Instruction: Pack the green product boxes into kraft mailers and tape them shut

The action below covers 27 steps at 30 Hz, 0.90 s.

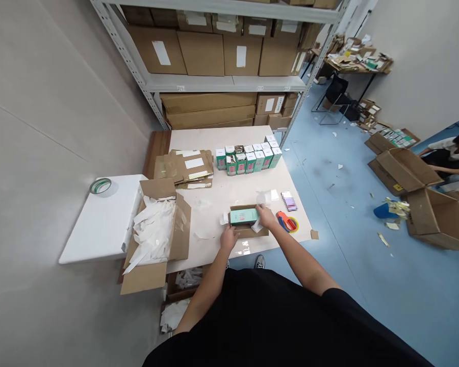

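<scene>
A mint-green product box (243, 216) lies lengthwise inside a small open cardboard box (252, 233) near the table's front edge. White packing paper (224, 219) sticks out at the left end, and more shows beneath my right hand. My left hand (229, 238) grips the cardboard box at its near left corner. With its fingers closed, my right hand (265, 216) holds the right end of the green box; the fingertips are partly hidden. To the right lies a red-orange and blue tape dispenser (285, 222) beside a yellow tape roll (294, 224).
Several green-and-white boxes (250, 162) stand in rows at the table's back. Flattened cardboard (193, 164) is stacked to their left. A carton (182, 227) of white paper strips (153, 232) sits left. Shelving (229, 83) stands behind. Another person (453, 155) is among cartons at far right.
</scene>
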Tool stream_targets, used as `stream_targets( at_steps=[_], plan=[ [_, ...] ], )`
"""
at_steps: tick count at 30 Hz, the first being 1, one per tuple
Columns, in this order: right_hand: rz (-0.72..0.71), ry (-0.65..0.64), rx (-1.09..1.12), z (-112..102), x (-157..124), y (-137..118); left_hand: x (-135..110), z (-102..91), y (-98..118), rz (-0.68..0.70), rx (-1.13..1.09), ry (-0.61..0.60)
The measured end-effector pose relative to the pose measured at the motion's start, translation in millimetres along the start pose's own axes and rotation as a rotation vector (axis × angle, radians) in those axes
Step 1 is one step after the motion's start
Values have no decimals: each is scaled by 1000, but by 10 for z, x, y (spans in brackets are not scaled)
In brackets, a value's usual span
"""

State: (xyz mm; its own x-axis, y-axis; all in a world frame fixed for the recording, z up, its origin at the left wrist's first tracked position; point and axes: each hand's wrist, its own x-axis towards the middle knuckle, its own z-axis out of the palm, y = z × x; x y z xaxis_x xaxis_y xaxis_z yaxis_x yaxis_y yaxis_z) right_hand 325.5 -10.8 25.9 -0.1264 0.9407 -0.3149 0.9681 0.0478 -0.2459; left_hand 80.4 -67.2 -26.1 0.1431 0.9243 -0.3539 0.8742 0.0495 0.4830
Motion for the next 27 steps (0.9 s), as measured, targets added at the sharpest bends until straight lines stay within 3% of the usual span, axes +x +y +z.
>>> stream_targets(
  at_steps=[6,11,17,20,23,27],
  plan=[
    [133,-27,-25,355,-47,-93,22,-5,-20,-18,-63,-12],
    [44,-89,149,401,-89,47,4,23,-37,-16,-72,-22],
    [-23,118,317,323,40,-66,53,-29,25,7,-102,33],
    [-49,77,332,401,95,-244,99,-65,30,31,-152,97],
    [-26,59,283,498,79,-421,185,-154,-46,-6,-193,183],
    [-21,223,267,540,-34,-523,407,-352,-238,-119,-157,207]
  ],
)
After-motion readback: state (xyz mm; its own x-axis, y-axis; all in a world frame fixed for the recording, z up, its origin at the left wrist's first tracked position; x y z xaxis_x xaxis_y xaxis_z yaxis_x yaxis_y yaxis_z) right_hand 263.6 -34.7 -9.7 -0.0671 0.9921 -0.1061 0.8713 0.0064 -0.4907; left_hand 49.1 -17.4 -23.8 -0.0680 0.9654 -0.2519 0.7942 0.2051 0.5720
